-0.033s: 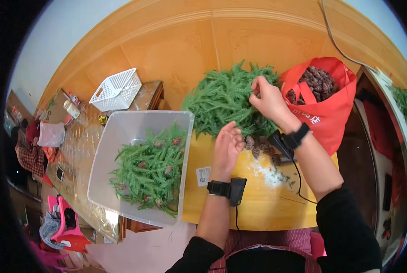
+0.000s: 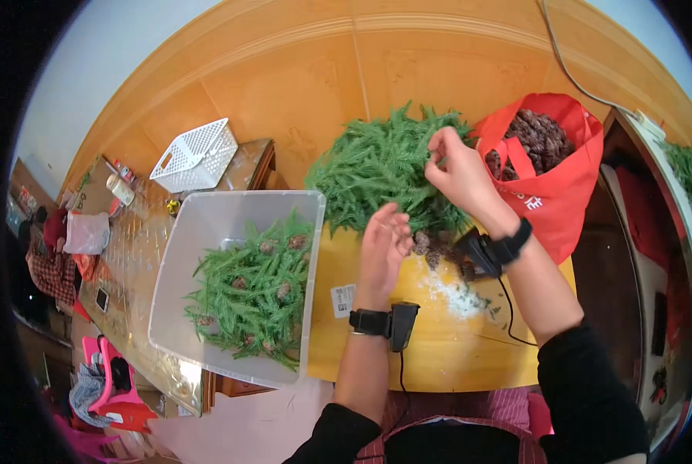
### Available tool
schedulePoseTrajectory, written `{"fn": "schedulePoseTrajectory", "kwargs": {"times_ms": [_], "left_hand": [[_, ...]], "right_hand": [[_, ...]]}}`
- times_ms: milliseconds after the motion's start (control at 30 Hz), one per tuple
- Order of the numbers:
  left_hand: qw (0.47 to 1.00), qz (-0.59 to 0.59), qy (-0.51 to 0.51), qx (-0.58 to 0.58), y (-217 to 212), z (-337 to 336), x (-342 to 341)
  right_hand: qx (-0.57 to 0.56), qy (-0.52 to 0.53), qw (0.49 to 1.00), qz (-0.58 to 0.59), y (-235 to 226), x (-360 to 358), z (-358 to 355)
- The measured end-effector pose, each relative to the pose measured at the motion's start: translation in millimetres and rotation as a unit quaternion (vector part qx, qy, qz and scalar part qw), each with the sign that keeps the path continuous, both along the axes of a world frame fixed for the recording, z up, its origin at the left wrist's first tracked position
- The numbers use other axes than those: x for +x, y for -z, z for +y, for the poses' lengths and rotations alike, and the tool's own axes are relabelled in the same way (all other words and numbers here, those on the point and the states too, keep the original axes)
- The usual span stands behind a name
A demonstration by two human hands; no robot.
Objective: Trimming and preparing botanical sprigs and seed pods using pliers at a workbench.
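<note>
A heap of green artificial pine sprigs (image 2: 369, 170) lies at the back of a yellow-topped table (image 2: 361, 363). Over its right part is my right hand (image 2: 458, 170), fingers bent and thumb apart from the forefinger; nothing shows between them. My left hand (image 2: 384, 247) is raised at the heap's near edge, fingers loosely curled and spread, palm toward the right, holding nothing visible. Loose pine cones (image 2: 431, 251) lie between my hands, partly under my right wrist. To the left, a clear plastic bin (image 2: 241, 203) contains pine sprigs with brown cones (image 2: 253, 290) among them.
A red bag (image 2: 555, 209) full of pine cones (image 2: 535, 139) stands at the right. White powder (image 2: 462, 298) and green bits dust the table near a white label (image 2: 343, 300). A white basket (image 2: 197, 155) and a phone (image 2: 102, 298) rest on the left table.
The whole view has shifted very slightly left. Both hands keep nearly the same pose and place against the sprigs.
</note>
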State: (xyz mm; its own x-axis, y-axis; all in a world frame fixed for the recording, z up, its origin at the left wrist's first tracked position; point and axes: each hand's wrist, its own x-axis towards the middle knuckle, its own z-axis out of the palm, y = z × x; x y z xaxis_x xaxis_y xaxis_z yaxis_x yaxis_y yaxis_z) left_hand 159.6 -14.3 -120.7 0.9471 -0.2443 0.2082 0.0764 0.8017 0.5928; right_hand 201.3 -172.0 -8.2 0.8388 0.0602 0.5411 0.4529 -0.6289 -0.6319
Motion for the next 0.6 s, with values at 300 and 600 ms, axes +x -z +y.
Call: {"fn": "schedulePoseTrajectory", "kwargs": {"times_ms": [300,600], "left_hand": [[0.927,-0.201,0.117,0.294,-113,-25,-44],[0.901,-0.204,0.042,0.381,-94,-41,-66]], "right_hand": [[0.247,-0.033,0.966,0.07,-8,-142,-37],[0.212,-0.072,0.968,0.115,5,-160,-75]]}}
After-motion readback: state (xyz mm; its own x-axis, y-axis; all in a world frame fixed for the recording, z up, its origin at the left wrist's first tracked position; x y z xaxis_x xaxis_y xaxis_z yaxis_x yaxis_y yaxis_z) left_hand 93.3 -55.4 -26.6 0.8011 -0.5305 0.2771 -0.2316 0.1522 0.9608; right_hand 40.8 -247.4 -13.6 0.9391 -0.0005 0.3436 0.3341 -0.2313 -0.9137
